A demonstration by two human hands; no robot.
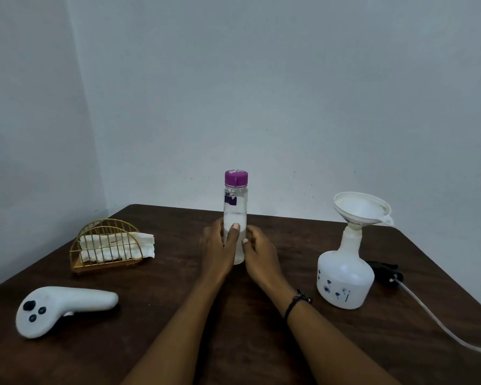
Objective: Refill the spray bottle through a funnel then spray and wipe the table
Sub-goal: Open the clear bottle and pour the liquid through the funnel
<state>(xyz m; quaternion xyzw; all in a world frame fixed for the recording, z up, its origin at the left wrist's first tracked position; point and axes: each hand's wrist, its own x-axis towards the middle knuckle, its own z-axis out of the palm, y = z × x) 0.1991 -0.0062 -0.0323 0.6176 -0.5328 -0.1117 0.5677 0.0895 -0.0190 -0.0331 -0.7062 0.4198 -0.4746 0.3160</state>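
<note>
Head view. Tall clear plastic water bottle with a purple cap (235,215) standing upright in the middle of the dark brown wooden table (233,329), cap still on. Left hand (218,250) wrapped round the bottle's lower half, thumb lying across the front. Right hand (257,252) pressed against the bottle's other side, fingers curled round it, thumb tip touching the plastic. Thin black band (297,300) on the right wrist.

White plastic spray bottle with small blue flowers (345,276) well to the right, upright, with a white plastic funnel (361,208) sitting tilted in its open neck. Black spray head with a clear tube (386,272) lying just behind it, tube trailing toward the table's right edge.

Gold wire napkin holder (106,245) with folded white paper napkins (117,245) near the back left edge. White hand controller with dark buttons (59,308) lying near the front left.

Open bare wood between bottle and spray bottle, and in front near the arms. Plain pale grey walls (261,93) meeting in a corner behind.
</note>
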